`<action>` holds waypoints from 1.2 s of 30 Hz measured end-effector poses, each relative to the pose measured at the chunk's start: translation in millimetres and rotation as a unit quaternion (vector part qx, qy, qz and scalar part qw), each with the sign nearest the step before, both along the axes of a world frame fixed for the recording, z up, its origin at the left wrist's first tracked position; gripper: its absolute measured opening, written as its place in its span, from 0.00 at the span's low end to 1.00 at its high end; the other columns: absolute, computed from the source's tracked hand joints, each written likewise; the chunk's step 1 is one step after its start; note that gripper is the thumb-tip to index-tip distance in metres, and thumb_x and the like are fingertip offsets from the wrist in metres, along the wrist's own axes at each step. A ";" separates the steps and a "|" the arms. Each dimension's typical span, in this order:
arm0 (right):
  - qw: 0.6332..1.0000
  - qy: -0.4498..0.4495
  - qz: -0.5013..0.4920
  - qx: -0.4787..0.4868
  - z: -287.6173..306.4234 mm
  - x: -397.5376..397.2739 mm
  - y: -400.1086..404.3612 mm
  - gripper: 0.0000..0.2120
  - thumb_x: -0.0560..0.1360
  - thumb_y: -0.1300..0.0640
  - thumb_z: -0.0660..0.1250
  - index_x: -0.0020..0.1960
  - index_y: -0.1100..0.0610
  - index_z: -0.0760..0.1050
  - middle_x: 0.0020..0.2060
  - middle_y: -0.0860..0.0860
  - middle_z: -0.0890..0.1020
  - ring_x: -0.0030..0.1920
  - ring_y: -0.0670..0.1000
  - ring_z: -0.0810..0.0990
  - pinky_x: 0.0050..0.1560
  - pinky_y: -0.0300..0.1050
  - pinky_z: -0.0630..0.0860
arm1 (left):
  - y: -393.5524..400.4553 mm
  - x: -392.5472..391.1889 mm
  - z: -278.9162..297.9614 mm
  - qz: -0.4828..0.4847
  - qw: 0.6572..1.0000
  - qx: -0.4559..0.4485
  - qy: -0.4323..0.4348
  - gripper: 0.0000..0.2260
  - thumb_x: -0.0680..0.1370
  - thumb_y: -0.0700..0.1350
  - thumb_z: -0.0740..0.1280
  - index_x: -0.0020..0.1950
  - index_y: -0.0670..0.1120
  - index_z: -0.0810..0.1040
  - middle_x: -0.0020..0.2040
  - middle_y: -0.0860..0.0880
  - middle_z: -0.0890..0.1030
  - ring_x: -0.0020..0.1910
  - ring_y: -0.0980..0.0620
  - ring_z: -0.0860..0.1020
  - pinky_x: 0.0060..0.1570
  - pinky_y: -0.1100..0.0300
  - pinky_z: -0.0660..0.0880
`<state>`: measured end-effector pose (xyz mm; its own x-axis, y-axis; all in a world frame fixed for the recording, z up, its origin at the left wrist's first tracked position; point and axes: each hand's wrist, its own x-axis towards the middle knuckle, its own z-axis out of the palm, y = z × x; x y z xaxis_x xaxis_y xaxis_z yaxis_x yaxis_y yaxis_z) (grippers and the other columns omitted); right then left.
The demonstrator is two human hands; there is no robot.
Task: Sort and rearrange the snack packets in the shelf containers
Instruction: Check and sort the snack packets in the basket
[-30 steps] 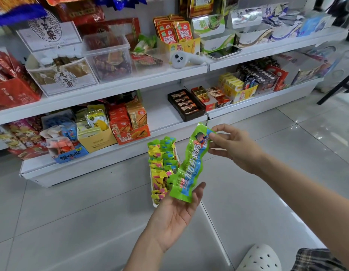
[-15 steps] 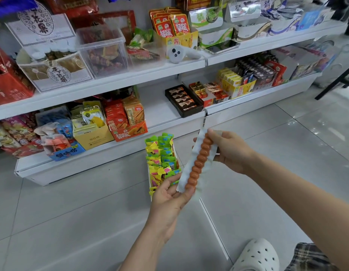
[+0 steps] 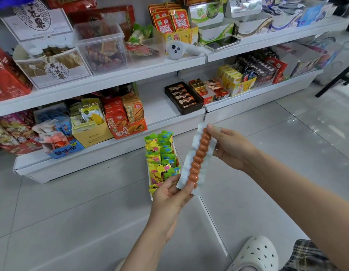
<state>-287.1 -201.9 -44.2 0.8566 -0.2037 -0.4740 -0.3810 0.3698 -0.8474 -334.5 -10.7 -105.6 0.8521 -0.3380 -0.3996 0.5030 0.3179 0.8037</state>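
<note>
Item: one long snack packet (image 3: 197, 159), clear back turned up, showing a beaded orange sausage; position centre of frame, held slantwise above the floor. Left hand (image 3: 169, 194) pinches the lower end between thumb and curled fingers; right hand (image 3: 231, 148) pinches the upper end, remaining fingers loosely bent. Directly behind it, at centre: white tray (image 3: 150, 189) of green and yellow packets (image 3: 160, 153) standing on the floor tiles (image 3: 72, 212), just before the bottom shelf (image 3: 165, 116). Hazards, by judgement: slick film held only at its tips may slip and drop; printed side is hidden, so mis-sorting into the wrong container is possible.
</note>
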 end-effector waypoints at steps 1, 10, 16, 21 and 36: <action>1.000 0.002 -0.013 0.019 -1.5 -0.3 0.8 0.17 0.79 0.53 0.64 0.59 0.66 0.76 0.45 0.58 0.82 0.44 0.53 0.82 0.49 0.47 0.82 | -0.4 1.3 -3.8 0.017 0.999 0.031 -0.016 0.10 0.72 0.37 0.73 0.53 0.41 0.82 0.48 0.43 0.86 0.46 0.49 0.83 0.47 0.61 0.79; 0.954 0.233 0.070 0.175 -24.9 -15.8 -33.2 0.28 0.81 0.43 0.58 0.64 0.68 0.68 0.58 0.71 0.78 0.56 0.68 0.81 0.51 0.62 0.79 | 13.8 22.1 -60.0 0.031 0.834 0.368 -0.410 0.10 0.69 0.33 0.76 0.46 0.46 0.87 0.46 0.60 0.84 0.48 0.64 0.81 0.49 0.70 0.76; 0.952 0.288 0.088 0.064 -53.4 -4.0 -49.4 0.26 0.79 0.46 0.63 0.61 0.69 0.73 0.52 0.66 0.82 0.51 0.62 0.84 0.47 0.56 0.82 | 12.3 40.2 -99.4 -0.048 0.754 0.377 -0.536 0.11 0.66 0.31 0.76 0.46 0.42 0.86 0.46 0.49 0.86 0.49 0.58 0.79 0.54 0.70 0.74; 0.946 0.293 0.119 -0.076 -74.0 11.3 -50.5 0.17 0.76 0.55 0.69 0.56 0.69 0.78 0.46 0.62 0.85 0.42 0.55 0.86 0.40 0.45 0.84 | 14.1 66.4 -115.5 -0.105 0.710 0.377 -0.585 0.10 0.68 0.32 0.74 0.47 0.40 0.86 0.48 0.47 0.85 0.51 0.55 0.79 0.59 0.73 0.71; 0.732 -0.110 0.168 -0.651 -81.2 31.0 -56.4 0.06 0.77 0.60 0.68 0.44 0.58 0.83 0.31 0.50 0.83 0.34 0.53 0.82 0.37 0.28 0.69 | 2.4 117.7 -143.9 -0.313 0.656 0.596 -0.341 0.36 0.71 0.56 0.74 0.75 0.49 0.65 0.69 0.47 0.67 0.68 0.45 0.63 0.68 0.53 0.63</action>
